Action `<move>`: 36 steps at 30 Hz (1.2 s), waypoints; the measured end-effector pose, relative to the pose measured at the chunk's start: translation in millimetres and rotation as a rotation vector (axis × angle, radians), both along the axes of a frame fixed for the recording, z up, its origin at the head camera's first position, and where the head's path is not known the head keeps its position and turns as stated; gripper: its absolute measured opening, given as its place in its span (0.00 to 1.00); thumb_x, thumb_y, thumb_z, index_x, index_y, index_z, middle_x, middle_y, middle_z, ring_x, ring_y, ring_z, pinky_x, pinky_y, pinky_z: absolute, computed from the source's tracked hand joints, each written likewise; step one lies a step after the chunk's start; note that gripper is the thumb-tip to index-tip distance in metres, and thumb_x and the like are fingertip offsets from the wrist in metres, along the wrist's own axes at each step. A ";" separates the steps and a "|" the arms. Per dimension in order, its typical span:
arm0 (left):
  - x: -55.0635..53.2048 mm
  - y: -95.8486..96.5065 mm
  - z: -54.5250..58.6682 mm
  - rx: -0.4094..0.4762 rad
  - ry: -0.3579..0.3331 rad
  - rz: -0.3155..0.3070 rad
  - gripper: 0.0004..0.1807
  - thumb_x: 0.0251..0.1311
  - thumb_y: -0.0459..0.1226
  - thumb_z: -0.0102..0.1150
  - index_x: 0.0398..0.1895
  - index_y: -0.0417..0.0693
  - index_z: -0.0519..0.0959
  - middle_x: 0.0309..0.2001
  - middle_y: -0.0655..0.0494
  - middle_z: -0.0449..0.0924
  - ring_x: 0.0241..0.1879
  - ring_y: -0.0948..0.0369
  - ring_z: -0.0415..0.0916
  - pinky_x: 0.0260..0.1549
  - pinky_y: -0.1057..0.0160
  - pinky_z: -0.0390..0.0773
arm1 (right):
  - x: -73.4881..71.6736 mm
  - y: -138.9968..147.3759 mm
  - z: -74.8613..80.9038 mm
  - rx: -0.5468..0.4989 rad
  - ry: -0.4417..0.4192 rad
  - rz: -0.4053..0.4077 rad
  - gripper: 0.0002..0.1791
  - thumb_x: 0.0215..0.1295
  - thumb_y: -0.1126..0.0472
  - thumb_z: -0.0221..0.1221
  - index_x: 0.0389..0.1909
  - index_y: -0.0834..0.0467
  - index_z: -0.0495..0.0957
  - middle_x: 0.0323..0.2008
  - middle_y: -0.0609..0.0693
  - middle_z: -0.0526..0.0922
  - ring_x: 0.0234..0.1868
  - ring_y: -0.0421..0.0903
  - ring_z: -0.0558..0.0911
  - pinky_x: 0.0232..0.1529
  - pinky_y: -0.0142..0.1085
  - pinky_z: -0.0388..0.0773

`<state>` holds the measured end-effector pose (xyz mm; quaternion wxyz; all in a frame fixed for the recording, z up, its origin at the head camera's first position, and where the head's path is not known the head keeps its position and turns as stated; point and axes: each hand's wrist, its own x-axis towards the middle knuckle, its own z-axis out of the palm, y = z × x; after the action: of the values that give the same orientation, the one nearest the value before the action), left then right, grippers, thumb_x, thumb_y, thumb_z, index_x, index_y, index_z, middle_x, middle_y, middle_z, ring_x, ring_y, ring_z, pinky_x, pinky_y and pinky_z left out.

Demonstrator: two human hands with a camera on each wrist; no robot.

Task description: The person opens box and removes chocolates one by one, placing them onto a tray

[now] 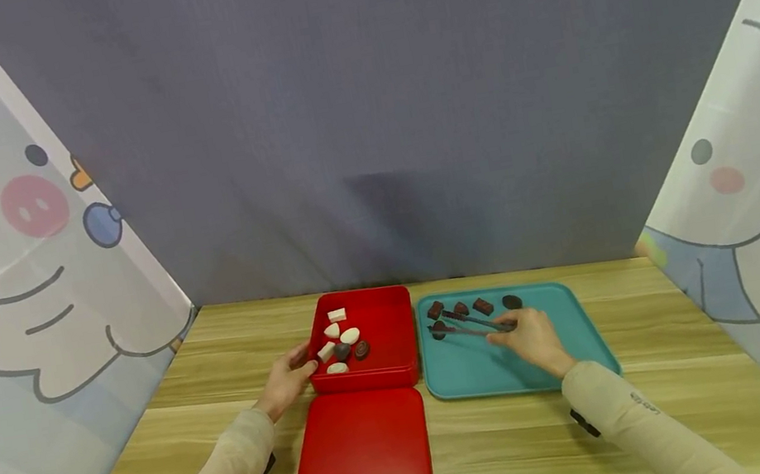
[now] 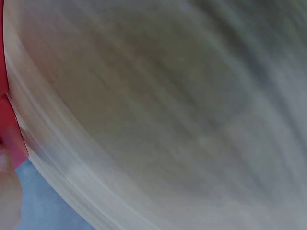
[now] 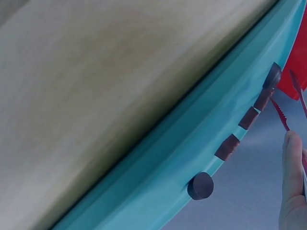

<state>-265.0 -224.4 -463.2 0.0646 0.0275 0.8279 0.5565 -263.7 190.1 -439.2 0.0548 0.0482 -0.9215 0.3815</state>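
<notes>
My right hand [image 1: 532,341] holds a pair of tongs [image 1: 473,320] over the far left part of a teal tray [image 1: 515,369]. The tongs' tips are spread apart, and one arm overlaps a round dark chocolate [image 1: 439,333]. Several more dark chocolates [image 1: 483,306] lie in a row along the tray's far side. At the left, my left hand [image 1: 287,382] rests against the left wall of a red box [image 1: 393,340], thumb at the rim. In the box's left half sit several white chocolates [image 1: 350,336] and two dark ones [image 1: 362,349].
A red lid [image 1: 361,466] lies flat in front of the box. Box and tray stand side by side on the wooden table [image 1: 508,459]. A grey curtain [image 1: 358,106] hangs behind the table's far edge, with printed cloth panels [image 1: 732,178] on both sides.
</notes>
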 end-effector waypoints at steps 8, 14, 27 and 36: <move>-0.2 -1.1 -2.6 -0.002 0.020 -0.002 0.28 0.66 0.33 0.46 0.69 0.37 0.55 0.66 0.35 0.57 0.64 0.43 0.58 0.58 0.50 0.67 | 0.7 -3.6 8.1 -0.037 -0.017 -0.012 0.22 0.53 0.53 0.66 0.48 0.59 0.80 0.51 0.62 0.78 0.33 0.49 0.81 0.31 0.38 0.78; -0.3 -1.1 -4.3 -0.004 0.018 -0.006 0.29 0.66 0.33 0.46 0.69 0.37 0.54 0.66 0.35 0.57 0.64 0.42 0.57 0.57 0.49 0.68 | 0.7 -9.8 15.7 -0.060 0.006 0.002 0.25 0.52 0.50 0.66 0.49 0.59 0.79 0.49 0.60 0.80 0.39 0.51 0.82 0.34 0.40 0.80; 0.1 0.0 -0.8 0.005 0.017 -0.002 0.29 0.66 0.34 0.46 0.69 0.38 0.54 0.66 0.36 0.57 0.65 0.43 0.57 0.59 0.48 0.65 | 3.5 -42.5 18.7 -0.123 0.000 0.035 0.22 0.50 0.51 0.67 0.46 0.55 0.81 0.44 0.52 0.82 0.37 0.46 0.81 0.32 0.35 0.78; -0.6 0.0 -0.4 0.001 0.006 0.006 0.29 0.66 0.34 0.46 0.69 0.39 0.54 0.66 0.37 0.57 0.65 0.44 0.58 0.59 0.49 0.66 | 1.6 -59.5 12.1 -0.176 -0.032 0.081 0.21 0.47 0.52 0.69 0.44 0.53 0.82 0.37 0.51 0.84 0.29 0.44 0.80 0.24 0.33 0.74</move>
<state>-265.6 -224.4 -463.6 0.0604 0.0270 0.8280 0.5568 -262.1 130.6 -427.1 0.0289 0.0742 -0.8825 0.4635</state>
